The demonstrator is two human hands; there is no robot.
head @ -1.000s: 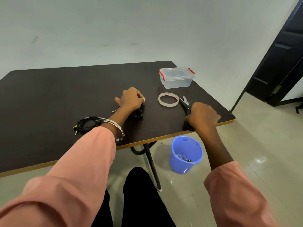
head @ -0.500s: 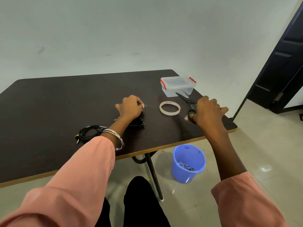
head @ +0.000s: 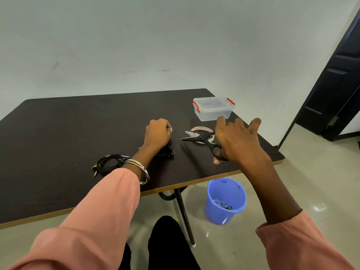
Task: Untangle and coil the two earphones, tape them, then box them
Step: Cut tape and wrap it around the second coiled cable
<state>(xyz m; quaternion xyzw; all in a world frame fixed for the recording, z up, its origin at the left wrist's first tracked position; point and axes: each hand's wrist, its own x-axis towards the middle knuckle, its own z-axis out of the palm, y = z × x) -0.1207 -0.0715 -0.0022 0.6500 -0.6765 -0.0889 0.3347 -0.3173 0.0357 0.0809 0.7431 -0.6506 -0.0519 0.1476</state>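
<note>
1. Earphone cable, coiled in a black bundle, lies on our dark table at the left, its plug pointing toward the near edge.
2. Our left hand is curled into a fist, pressing down on the second earphone, whose black cord shows just under the wrist; we cannot tell whether the fingers pinch anything.
3. Our scissors hover with blades slightly parted, pointing left, over the tape roll lying flat on the table.
4. Our right hand grips the scissors' black handle loops, the other fingers spread out.
5. Behind it stands the clear box, lid on, red clips at both ends.
6. Below the table's right side, a blue bucket sits on the floor.
</note>
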